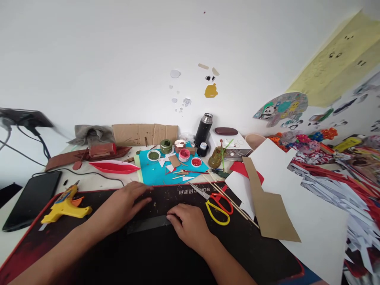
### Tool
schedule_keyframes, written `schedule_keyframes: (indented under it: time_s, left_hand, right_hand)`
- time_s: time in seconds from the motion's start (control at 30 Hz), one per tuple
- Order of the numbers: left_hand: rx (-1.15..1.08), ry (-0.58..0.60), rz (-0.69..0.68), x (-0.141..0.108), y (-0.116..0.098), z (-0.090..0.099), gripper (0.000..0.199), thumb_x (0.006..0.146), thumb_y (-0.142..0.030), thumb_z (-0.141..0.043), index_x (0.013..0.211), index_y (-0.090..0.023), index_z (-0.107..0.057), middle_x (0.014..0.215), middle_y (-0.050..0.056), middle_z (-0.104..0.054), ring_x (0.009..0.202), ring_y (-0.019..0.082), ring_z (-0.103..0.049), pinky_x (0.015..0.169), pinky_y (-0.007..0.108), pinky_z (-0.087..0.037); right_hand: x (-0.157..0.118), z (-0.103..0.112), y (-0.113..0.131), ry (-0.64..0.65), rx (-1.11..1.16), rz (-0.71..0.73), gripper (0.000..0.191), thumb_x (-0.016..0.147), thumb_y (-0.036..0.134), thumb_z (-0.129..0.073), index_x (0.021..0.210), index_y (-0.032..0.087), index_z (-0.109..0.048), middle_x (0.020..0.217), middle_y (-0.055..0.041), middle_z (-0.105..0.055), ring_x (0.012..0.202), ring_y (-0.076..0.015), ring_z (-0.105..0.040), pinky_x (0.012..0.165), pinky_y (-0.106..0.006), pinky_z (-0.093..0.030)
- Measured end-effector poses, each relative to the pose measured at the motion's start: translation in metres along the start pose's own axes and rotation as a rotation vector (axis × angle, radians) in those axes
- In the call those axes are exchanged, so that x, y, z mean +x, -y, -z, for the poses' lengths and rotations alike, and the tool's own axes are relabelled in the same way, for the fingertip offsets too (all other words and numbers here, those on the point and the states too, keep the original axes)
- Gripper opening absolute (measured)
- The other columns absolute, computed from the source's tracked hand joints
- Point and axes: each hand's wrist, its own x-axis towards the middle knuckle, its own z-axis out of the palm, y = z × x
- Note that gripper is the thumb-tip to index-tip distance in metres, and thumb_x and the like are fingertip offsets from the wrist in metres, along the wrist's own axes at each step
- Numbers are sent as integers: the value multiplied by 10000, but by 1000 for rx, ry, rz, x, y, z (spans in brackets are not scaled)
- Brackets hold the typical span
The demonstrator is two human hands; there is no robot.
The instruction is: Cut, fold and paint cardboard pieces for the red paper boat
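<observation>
A dark translucent strip [150,224] lies flat on the black desk mat [142,257]. Over the mat, up and to the left of the strip, is my left hand [123,204], its fingers apart and nothing seen in them. My right hand [188,225] rests at the strip's right end, thumb and curled fingers touching down there; whether it pinches the strip is hard to make out. Scissors [218,206] with red and yellow handles lie to the right of my right hand, beside thin wooden sticks [234,204].
A yellow glue gun [67,206] and a black tablet [32,200] are at left. Paint jars [166,146] stand on blue paper [142,162] at the back, near a black flask [204,130]. Cardboard [274,215] and white paper [314,209] cover the right side.
</observation>
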Motion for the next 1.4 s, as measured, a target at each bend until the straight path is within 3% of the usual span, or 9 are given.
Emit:
schedule_keyframes:
  time_s: [0.07, 0.2, 0.33, 0.43, 0.77, 0.93, 1.13, 1.23, 1.4]
  left_hand:
    - [24, 81, 22, -24, -3, -5, 335, 1051, -455, -678, 1323, -299, -796, 1352, 83, -809, 1271, 319, -749, 1118, 460, -595]
    - [94, 173, 45, -50, -21, -18, 442, 928, -266, -820, 1366, -307, -775, 1405, 88, -761, 1328, 361, -702, 1173, 539, -549]
    - [78, 245, 92, -47, -43, -19, 301, 952, -149, -767, 1237, -243, -783, 1207, 79, -766, 1174, 332, -723, 1089, 524, -578]
    - [81, 267, 93, -42, -52, -16, 277, 967, -118, -749, 1230, -206, -762, 1213, 93, -754, 1173, 327, -703, 1098, 512, -561]
    - [147, 249, 58, -70, -53, -14, 182, 978, -149, -773, 1157, -180, -756, 1164, 106, -749, 1102, 328, -703, 1009, 492, -576]
    - [38, 146, 2, -73, -44, -6, 320, 972, -343, -857, 1246, -203, -769, 1180, 88, -792, 1120, 325, -747, 1038, 495, -593]
    - [71, -73, 58, -78, -14, 5, 277, 1101, -372, -652, 1306, -224, -766, 1231, 99, -802, 1157, 317, -739, 1038, 487, -592]
    - [104, -47, 97, -80, 3, 4, 297, 1102, -374, -600, 1266, -223, -797, 1263, 115, -801, 1177, 335, -736, 1044, 510, -587]
    - [141, -39, 127, -78, 15, 7, 350, 1085, -427, -569, 1199, -229, -834, 1266, 140, -799, 1179, 379, -730, 1039, 545, -576]
  right_hand:
    - [0, 0, -1, -13, 9, 1, 141, 1083, 260, -700, 1107, 256, -838, 1064, -19, -872, 984, -235, -818, 845, -312, -527]
    - [-1, -2, -4, -65, 48, 17, 154, 1069, 233, -685, 1049, 254, -836, 1011, -20, -867, 937, -226, -815, 828, -305, -523]
    - [-1, -4, -8, -118, 92, 38, 214, 1086, 260, -629, 1025, 252, -834, 998, -32, -870, 923, -239, -820, 831, -316, -535]
    - [-2, -5, -10, -140, 130, 41, 267, 1105, 302, -590, 1007, 251, -833, 1000, -45, -877, 917, -246, -831, 825, -319, -553]
    - [-8, -1, -15, -304, 297, -65, 350, 1095, 464, -615, 976, 233, -850, 923, -68, -876, 770, -238, -823, 693, -279, -598]
    - [-9, -1, -13, -266, 218, -44, 437, 1088, 507, -618, 794, 216, -758, 589, 11, -645, 513, -161, -597, 534, -255, -443]
    - [-11, 1, -12, -302, 218, -6, 617, 1133, 537, -519, 597, 231, -489, 529, 32, -493, 493, -131, -493, 541, -261, -374]
    - [-10, 2, -9, -276, 279, -56, 617, 1135, 595, -481, 636, 238, -543, 551, 16, -537, 523, -152, -538, 574, -274, -414]
    - [-3, 6, -5, -92, 576, -222, 581, 1108, 673, -505, 774, 220, -652, 610, 11, -610, 496, -145, -578, 544, -270, -436]
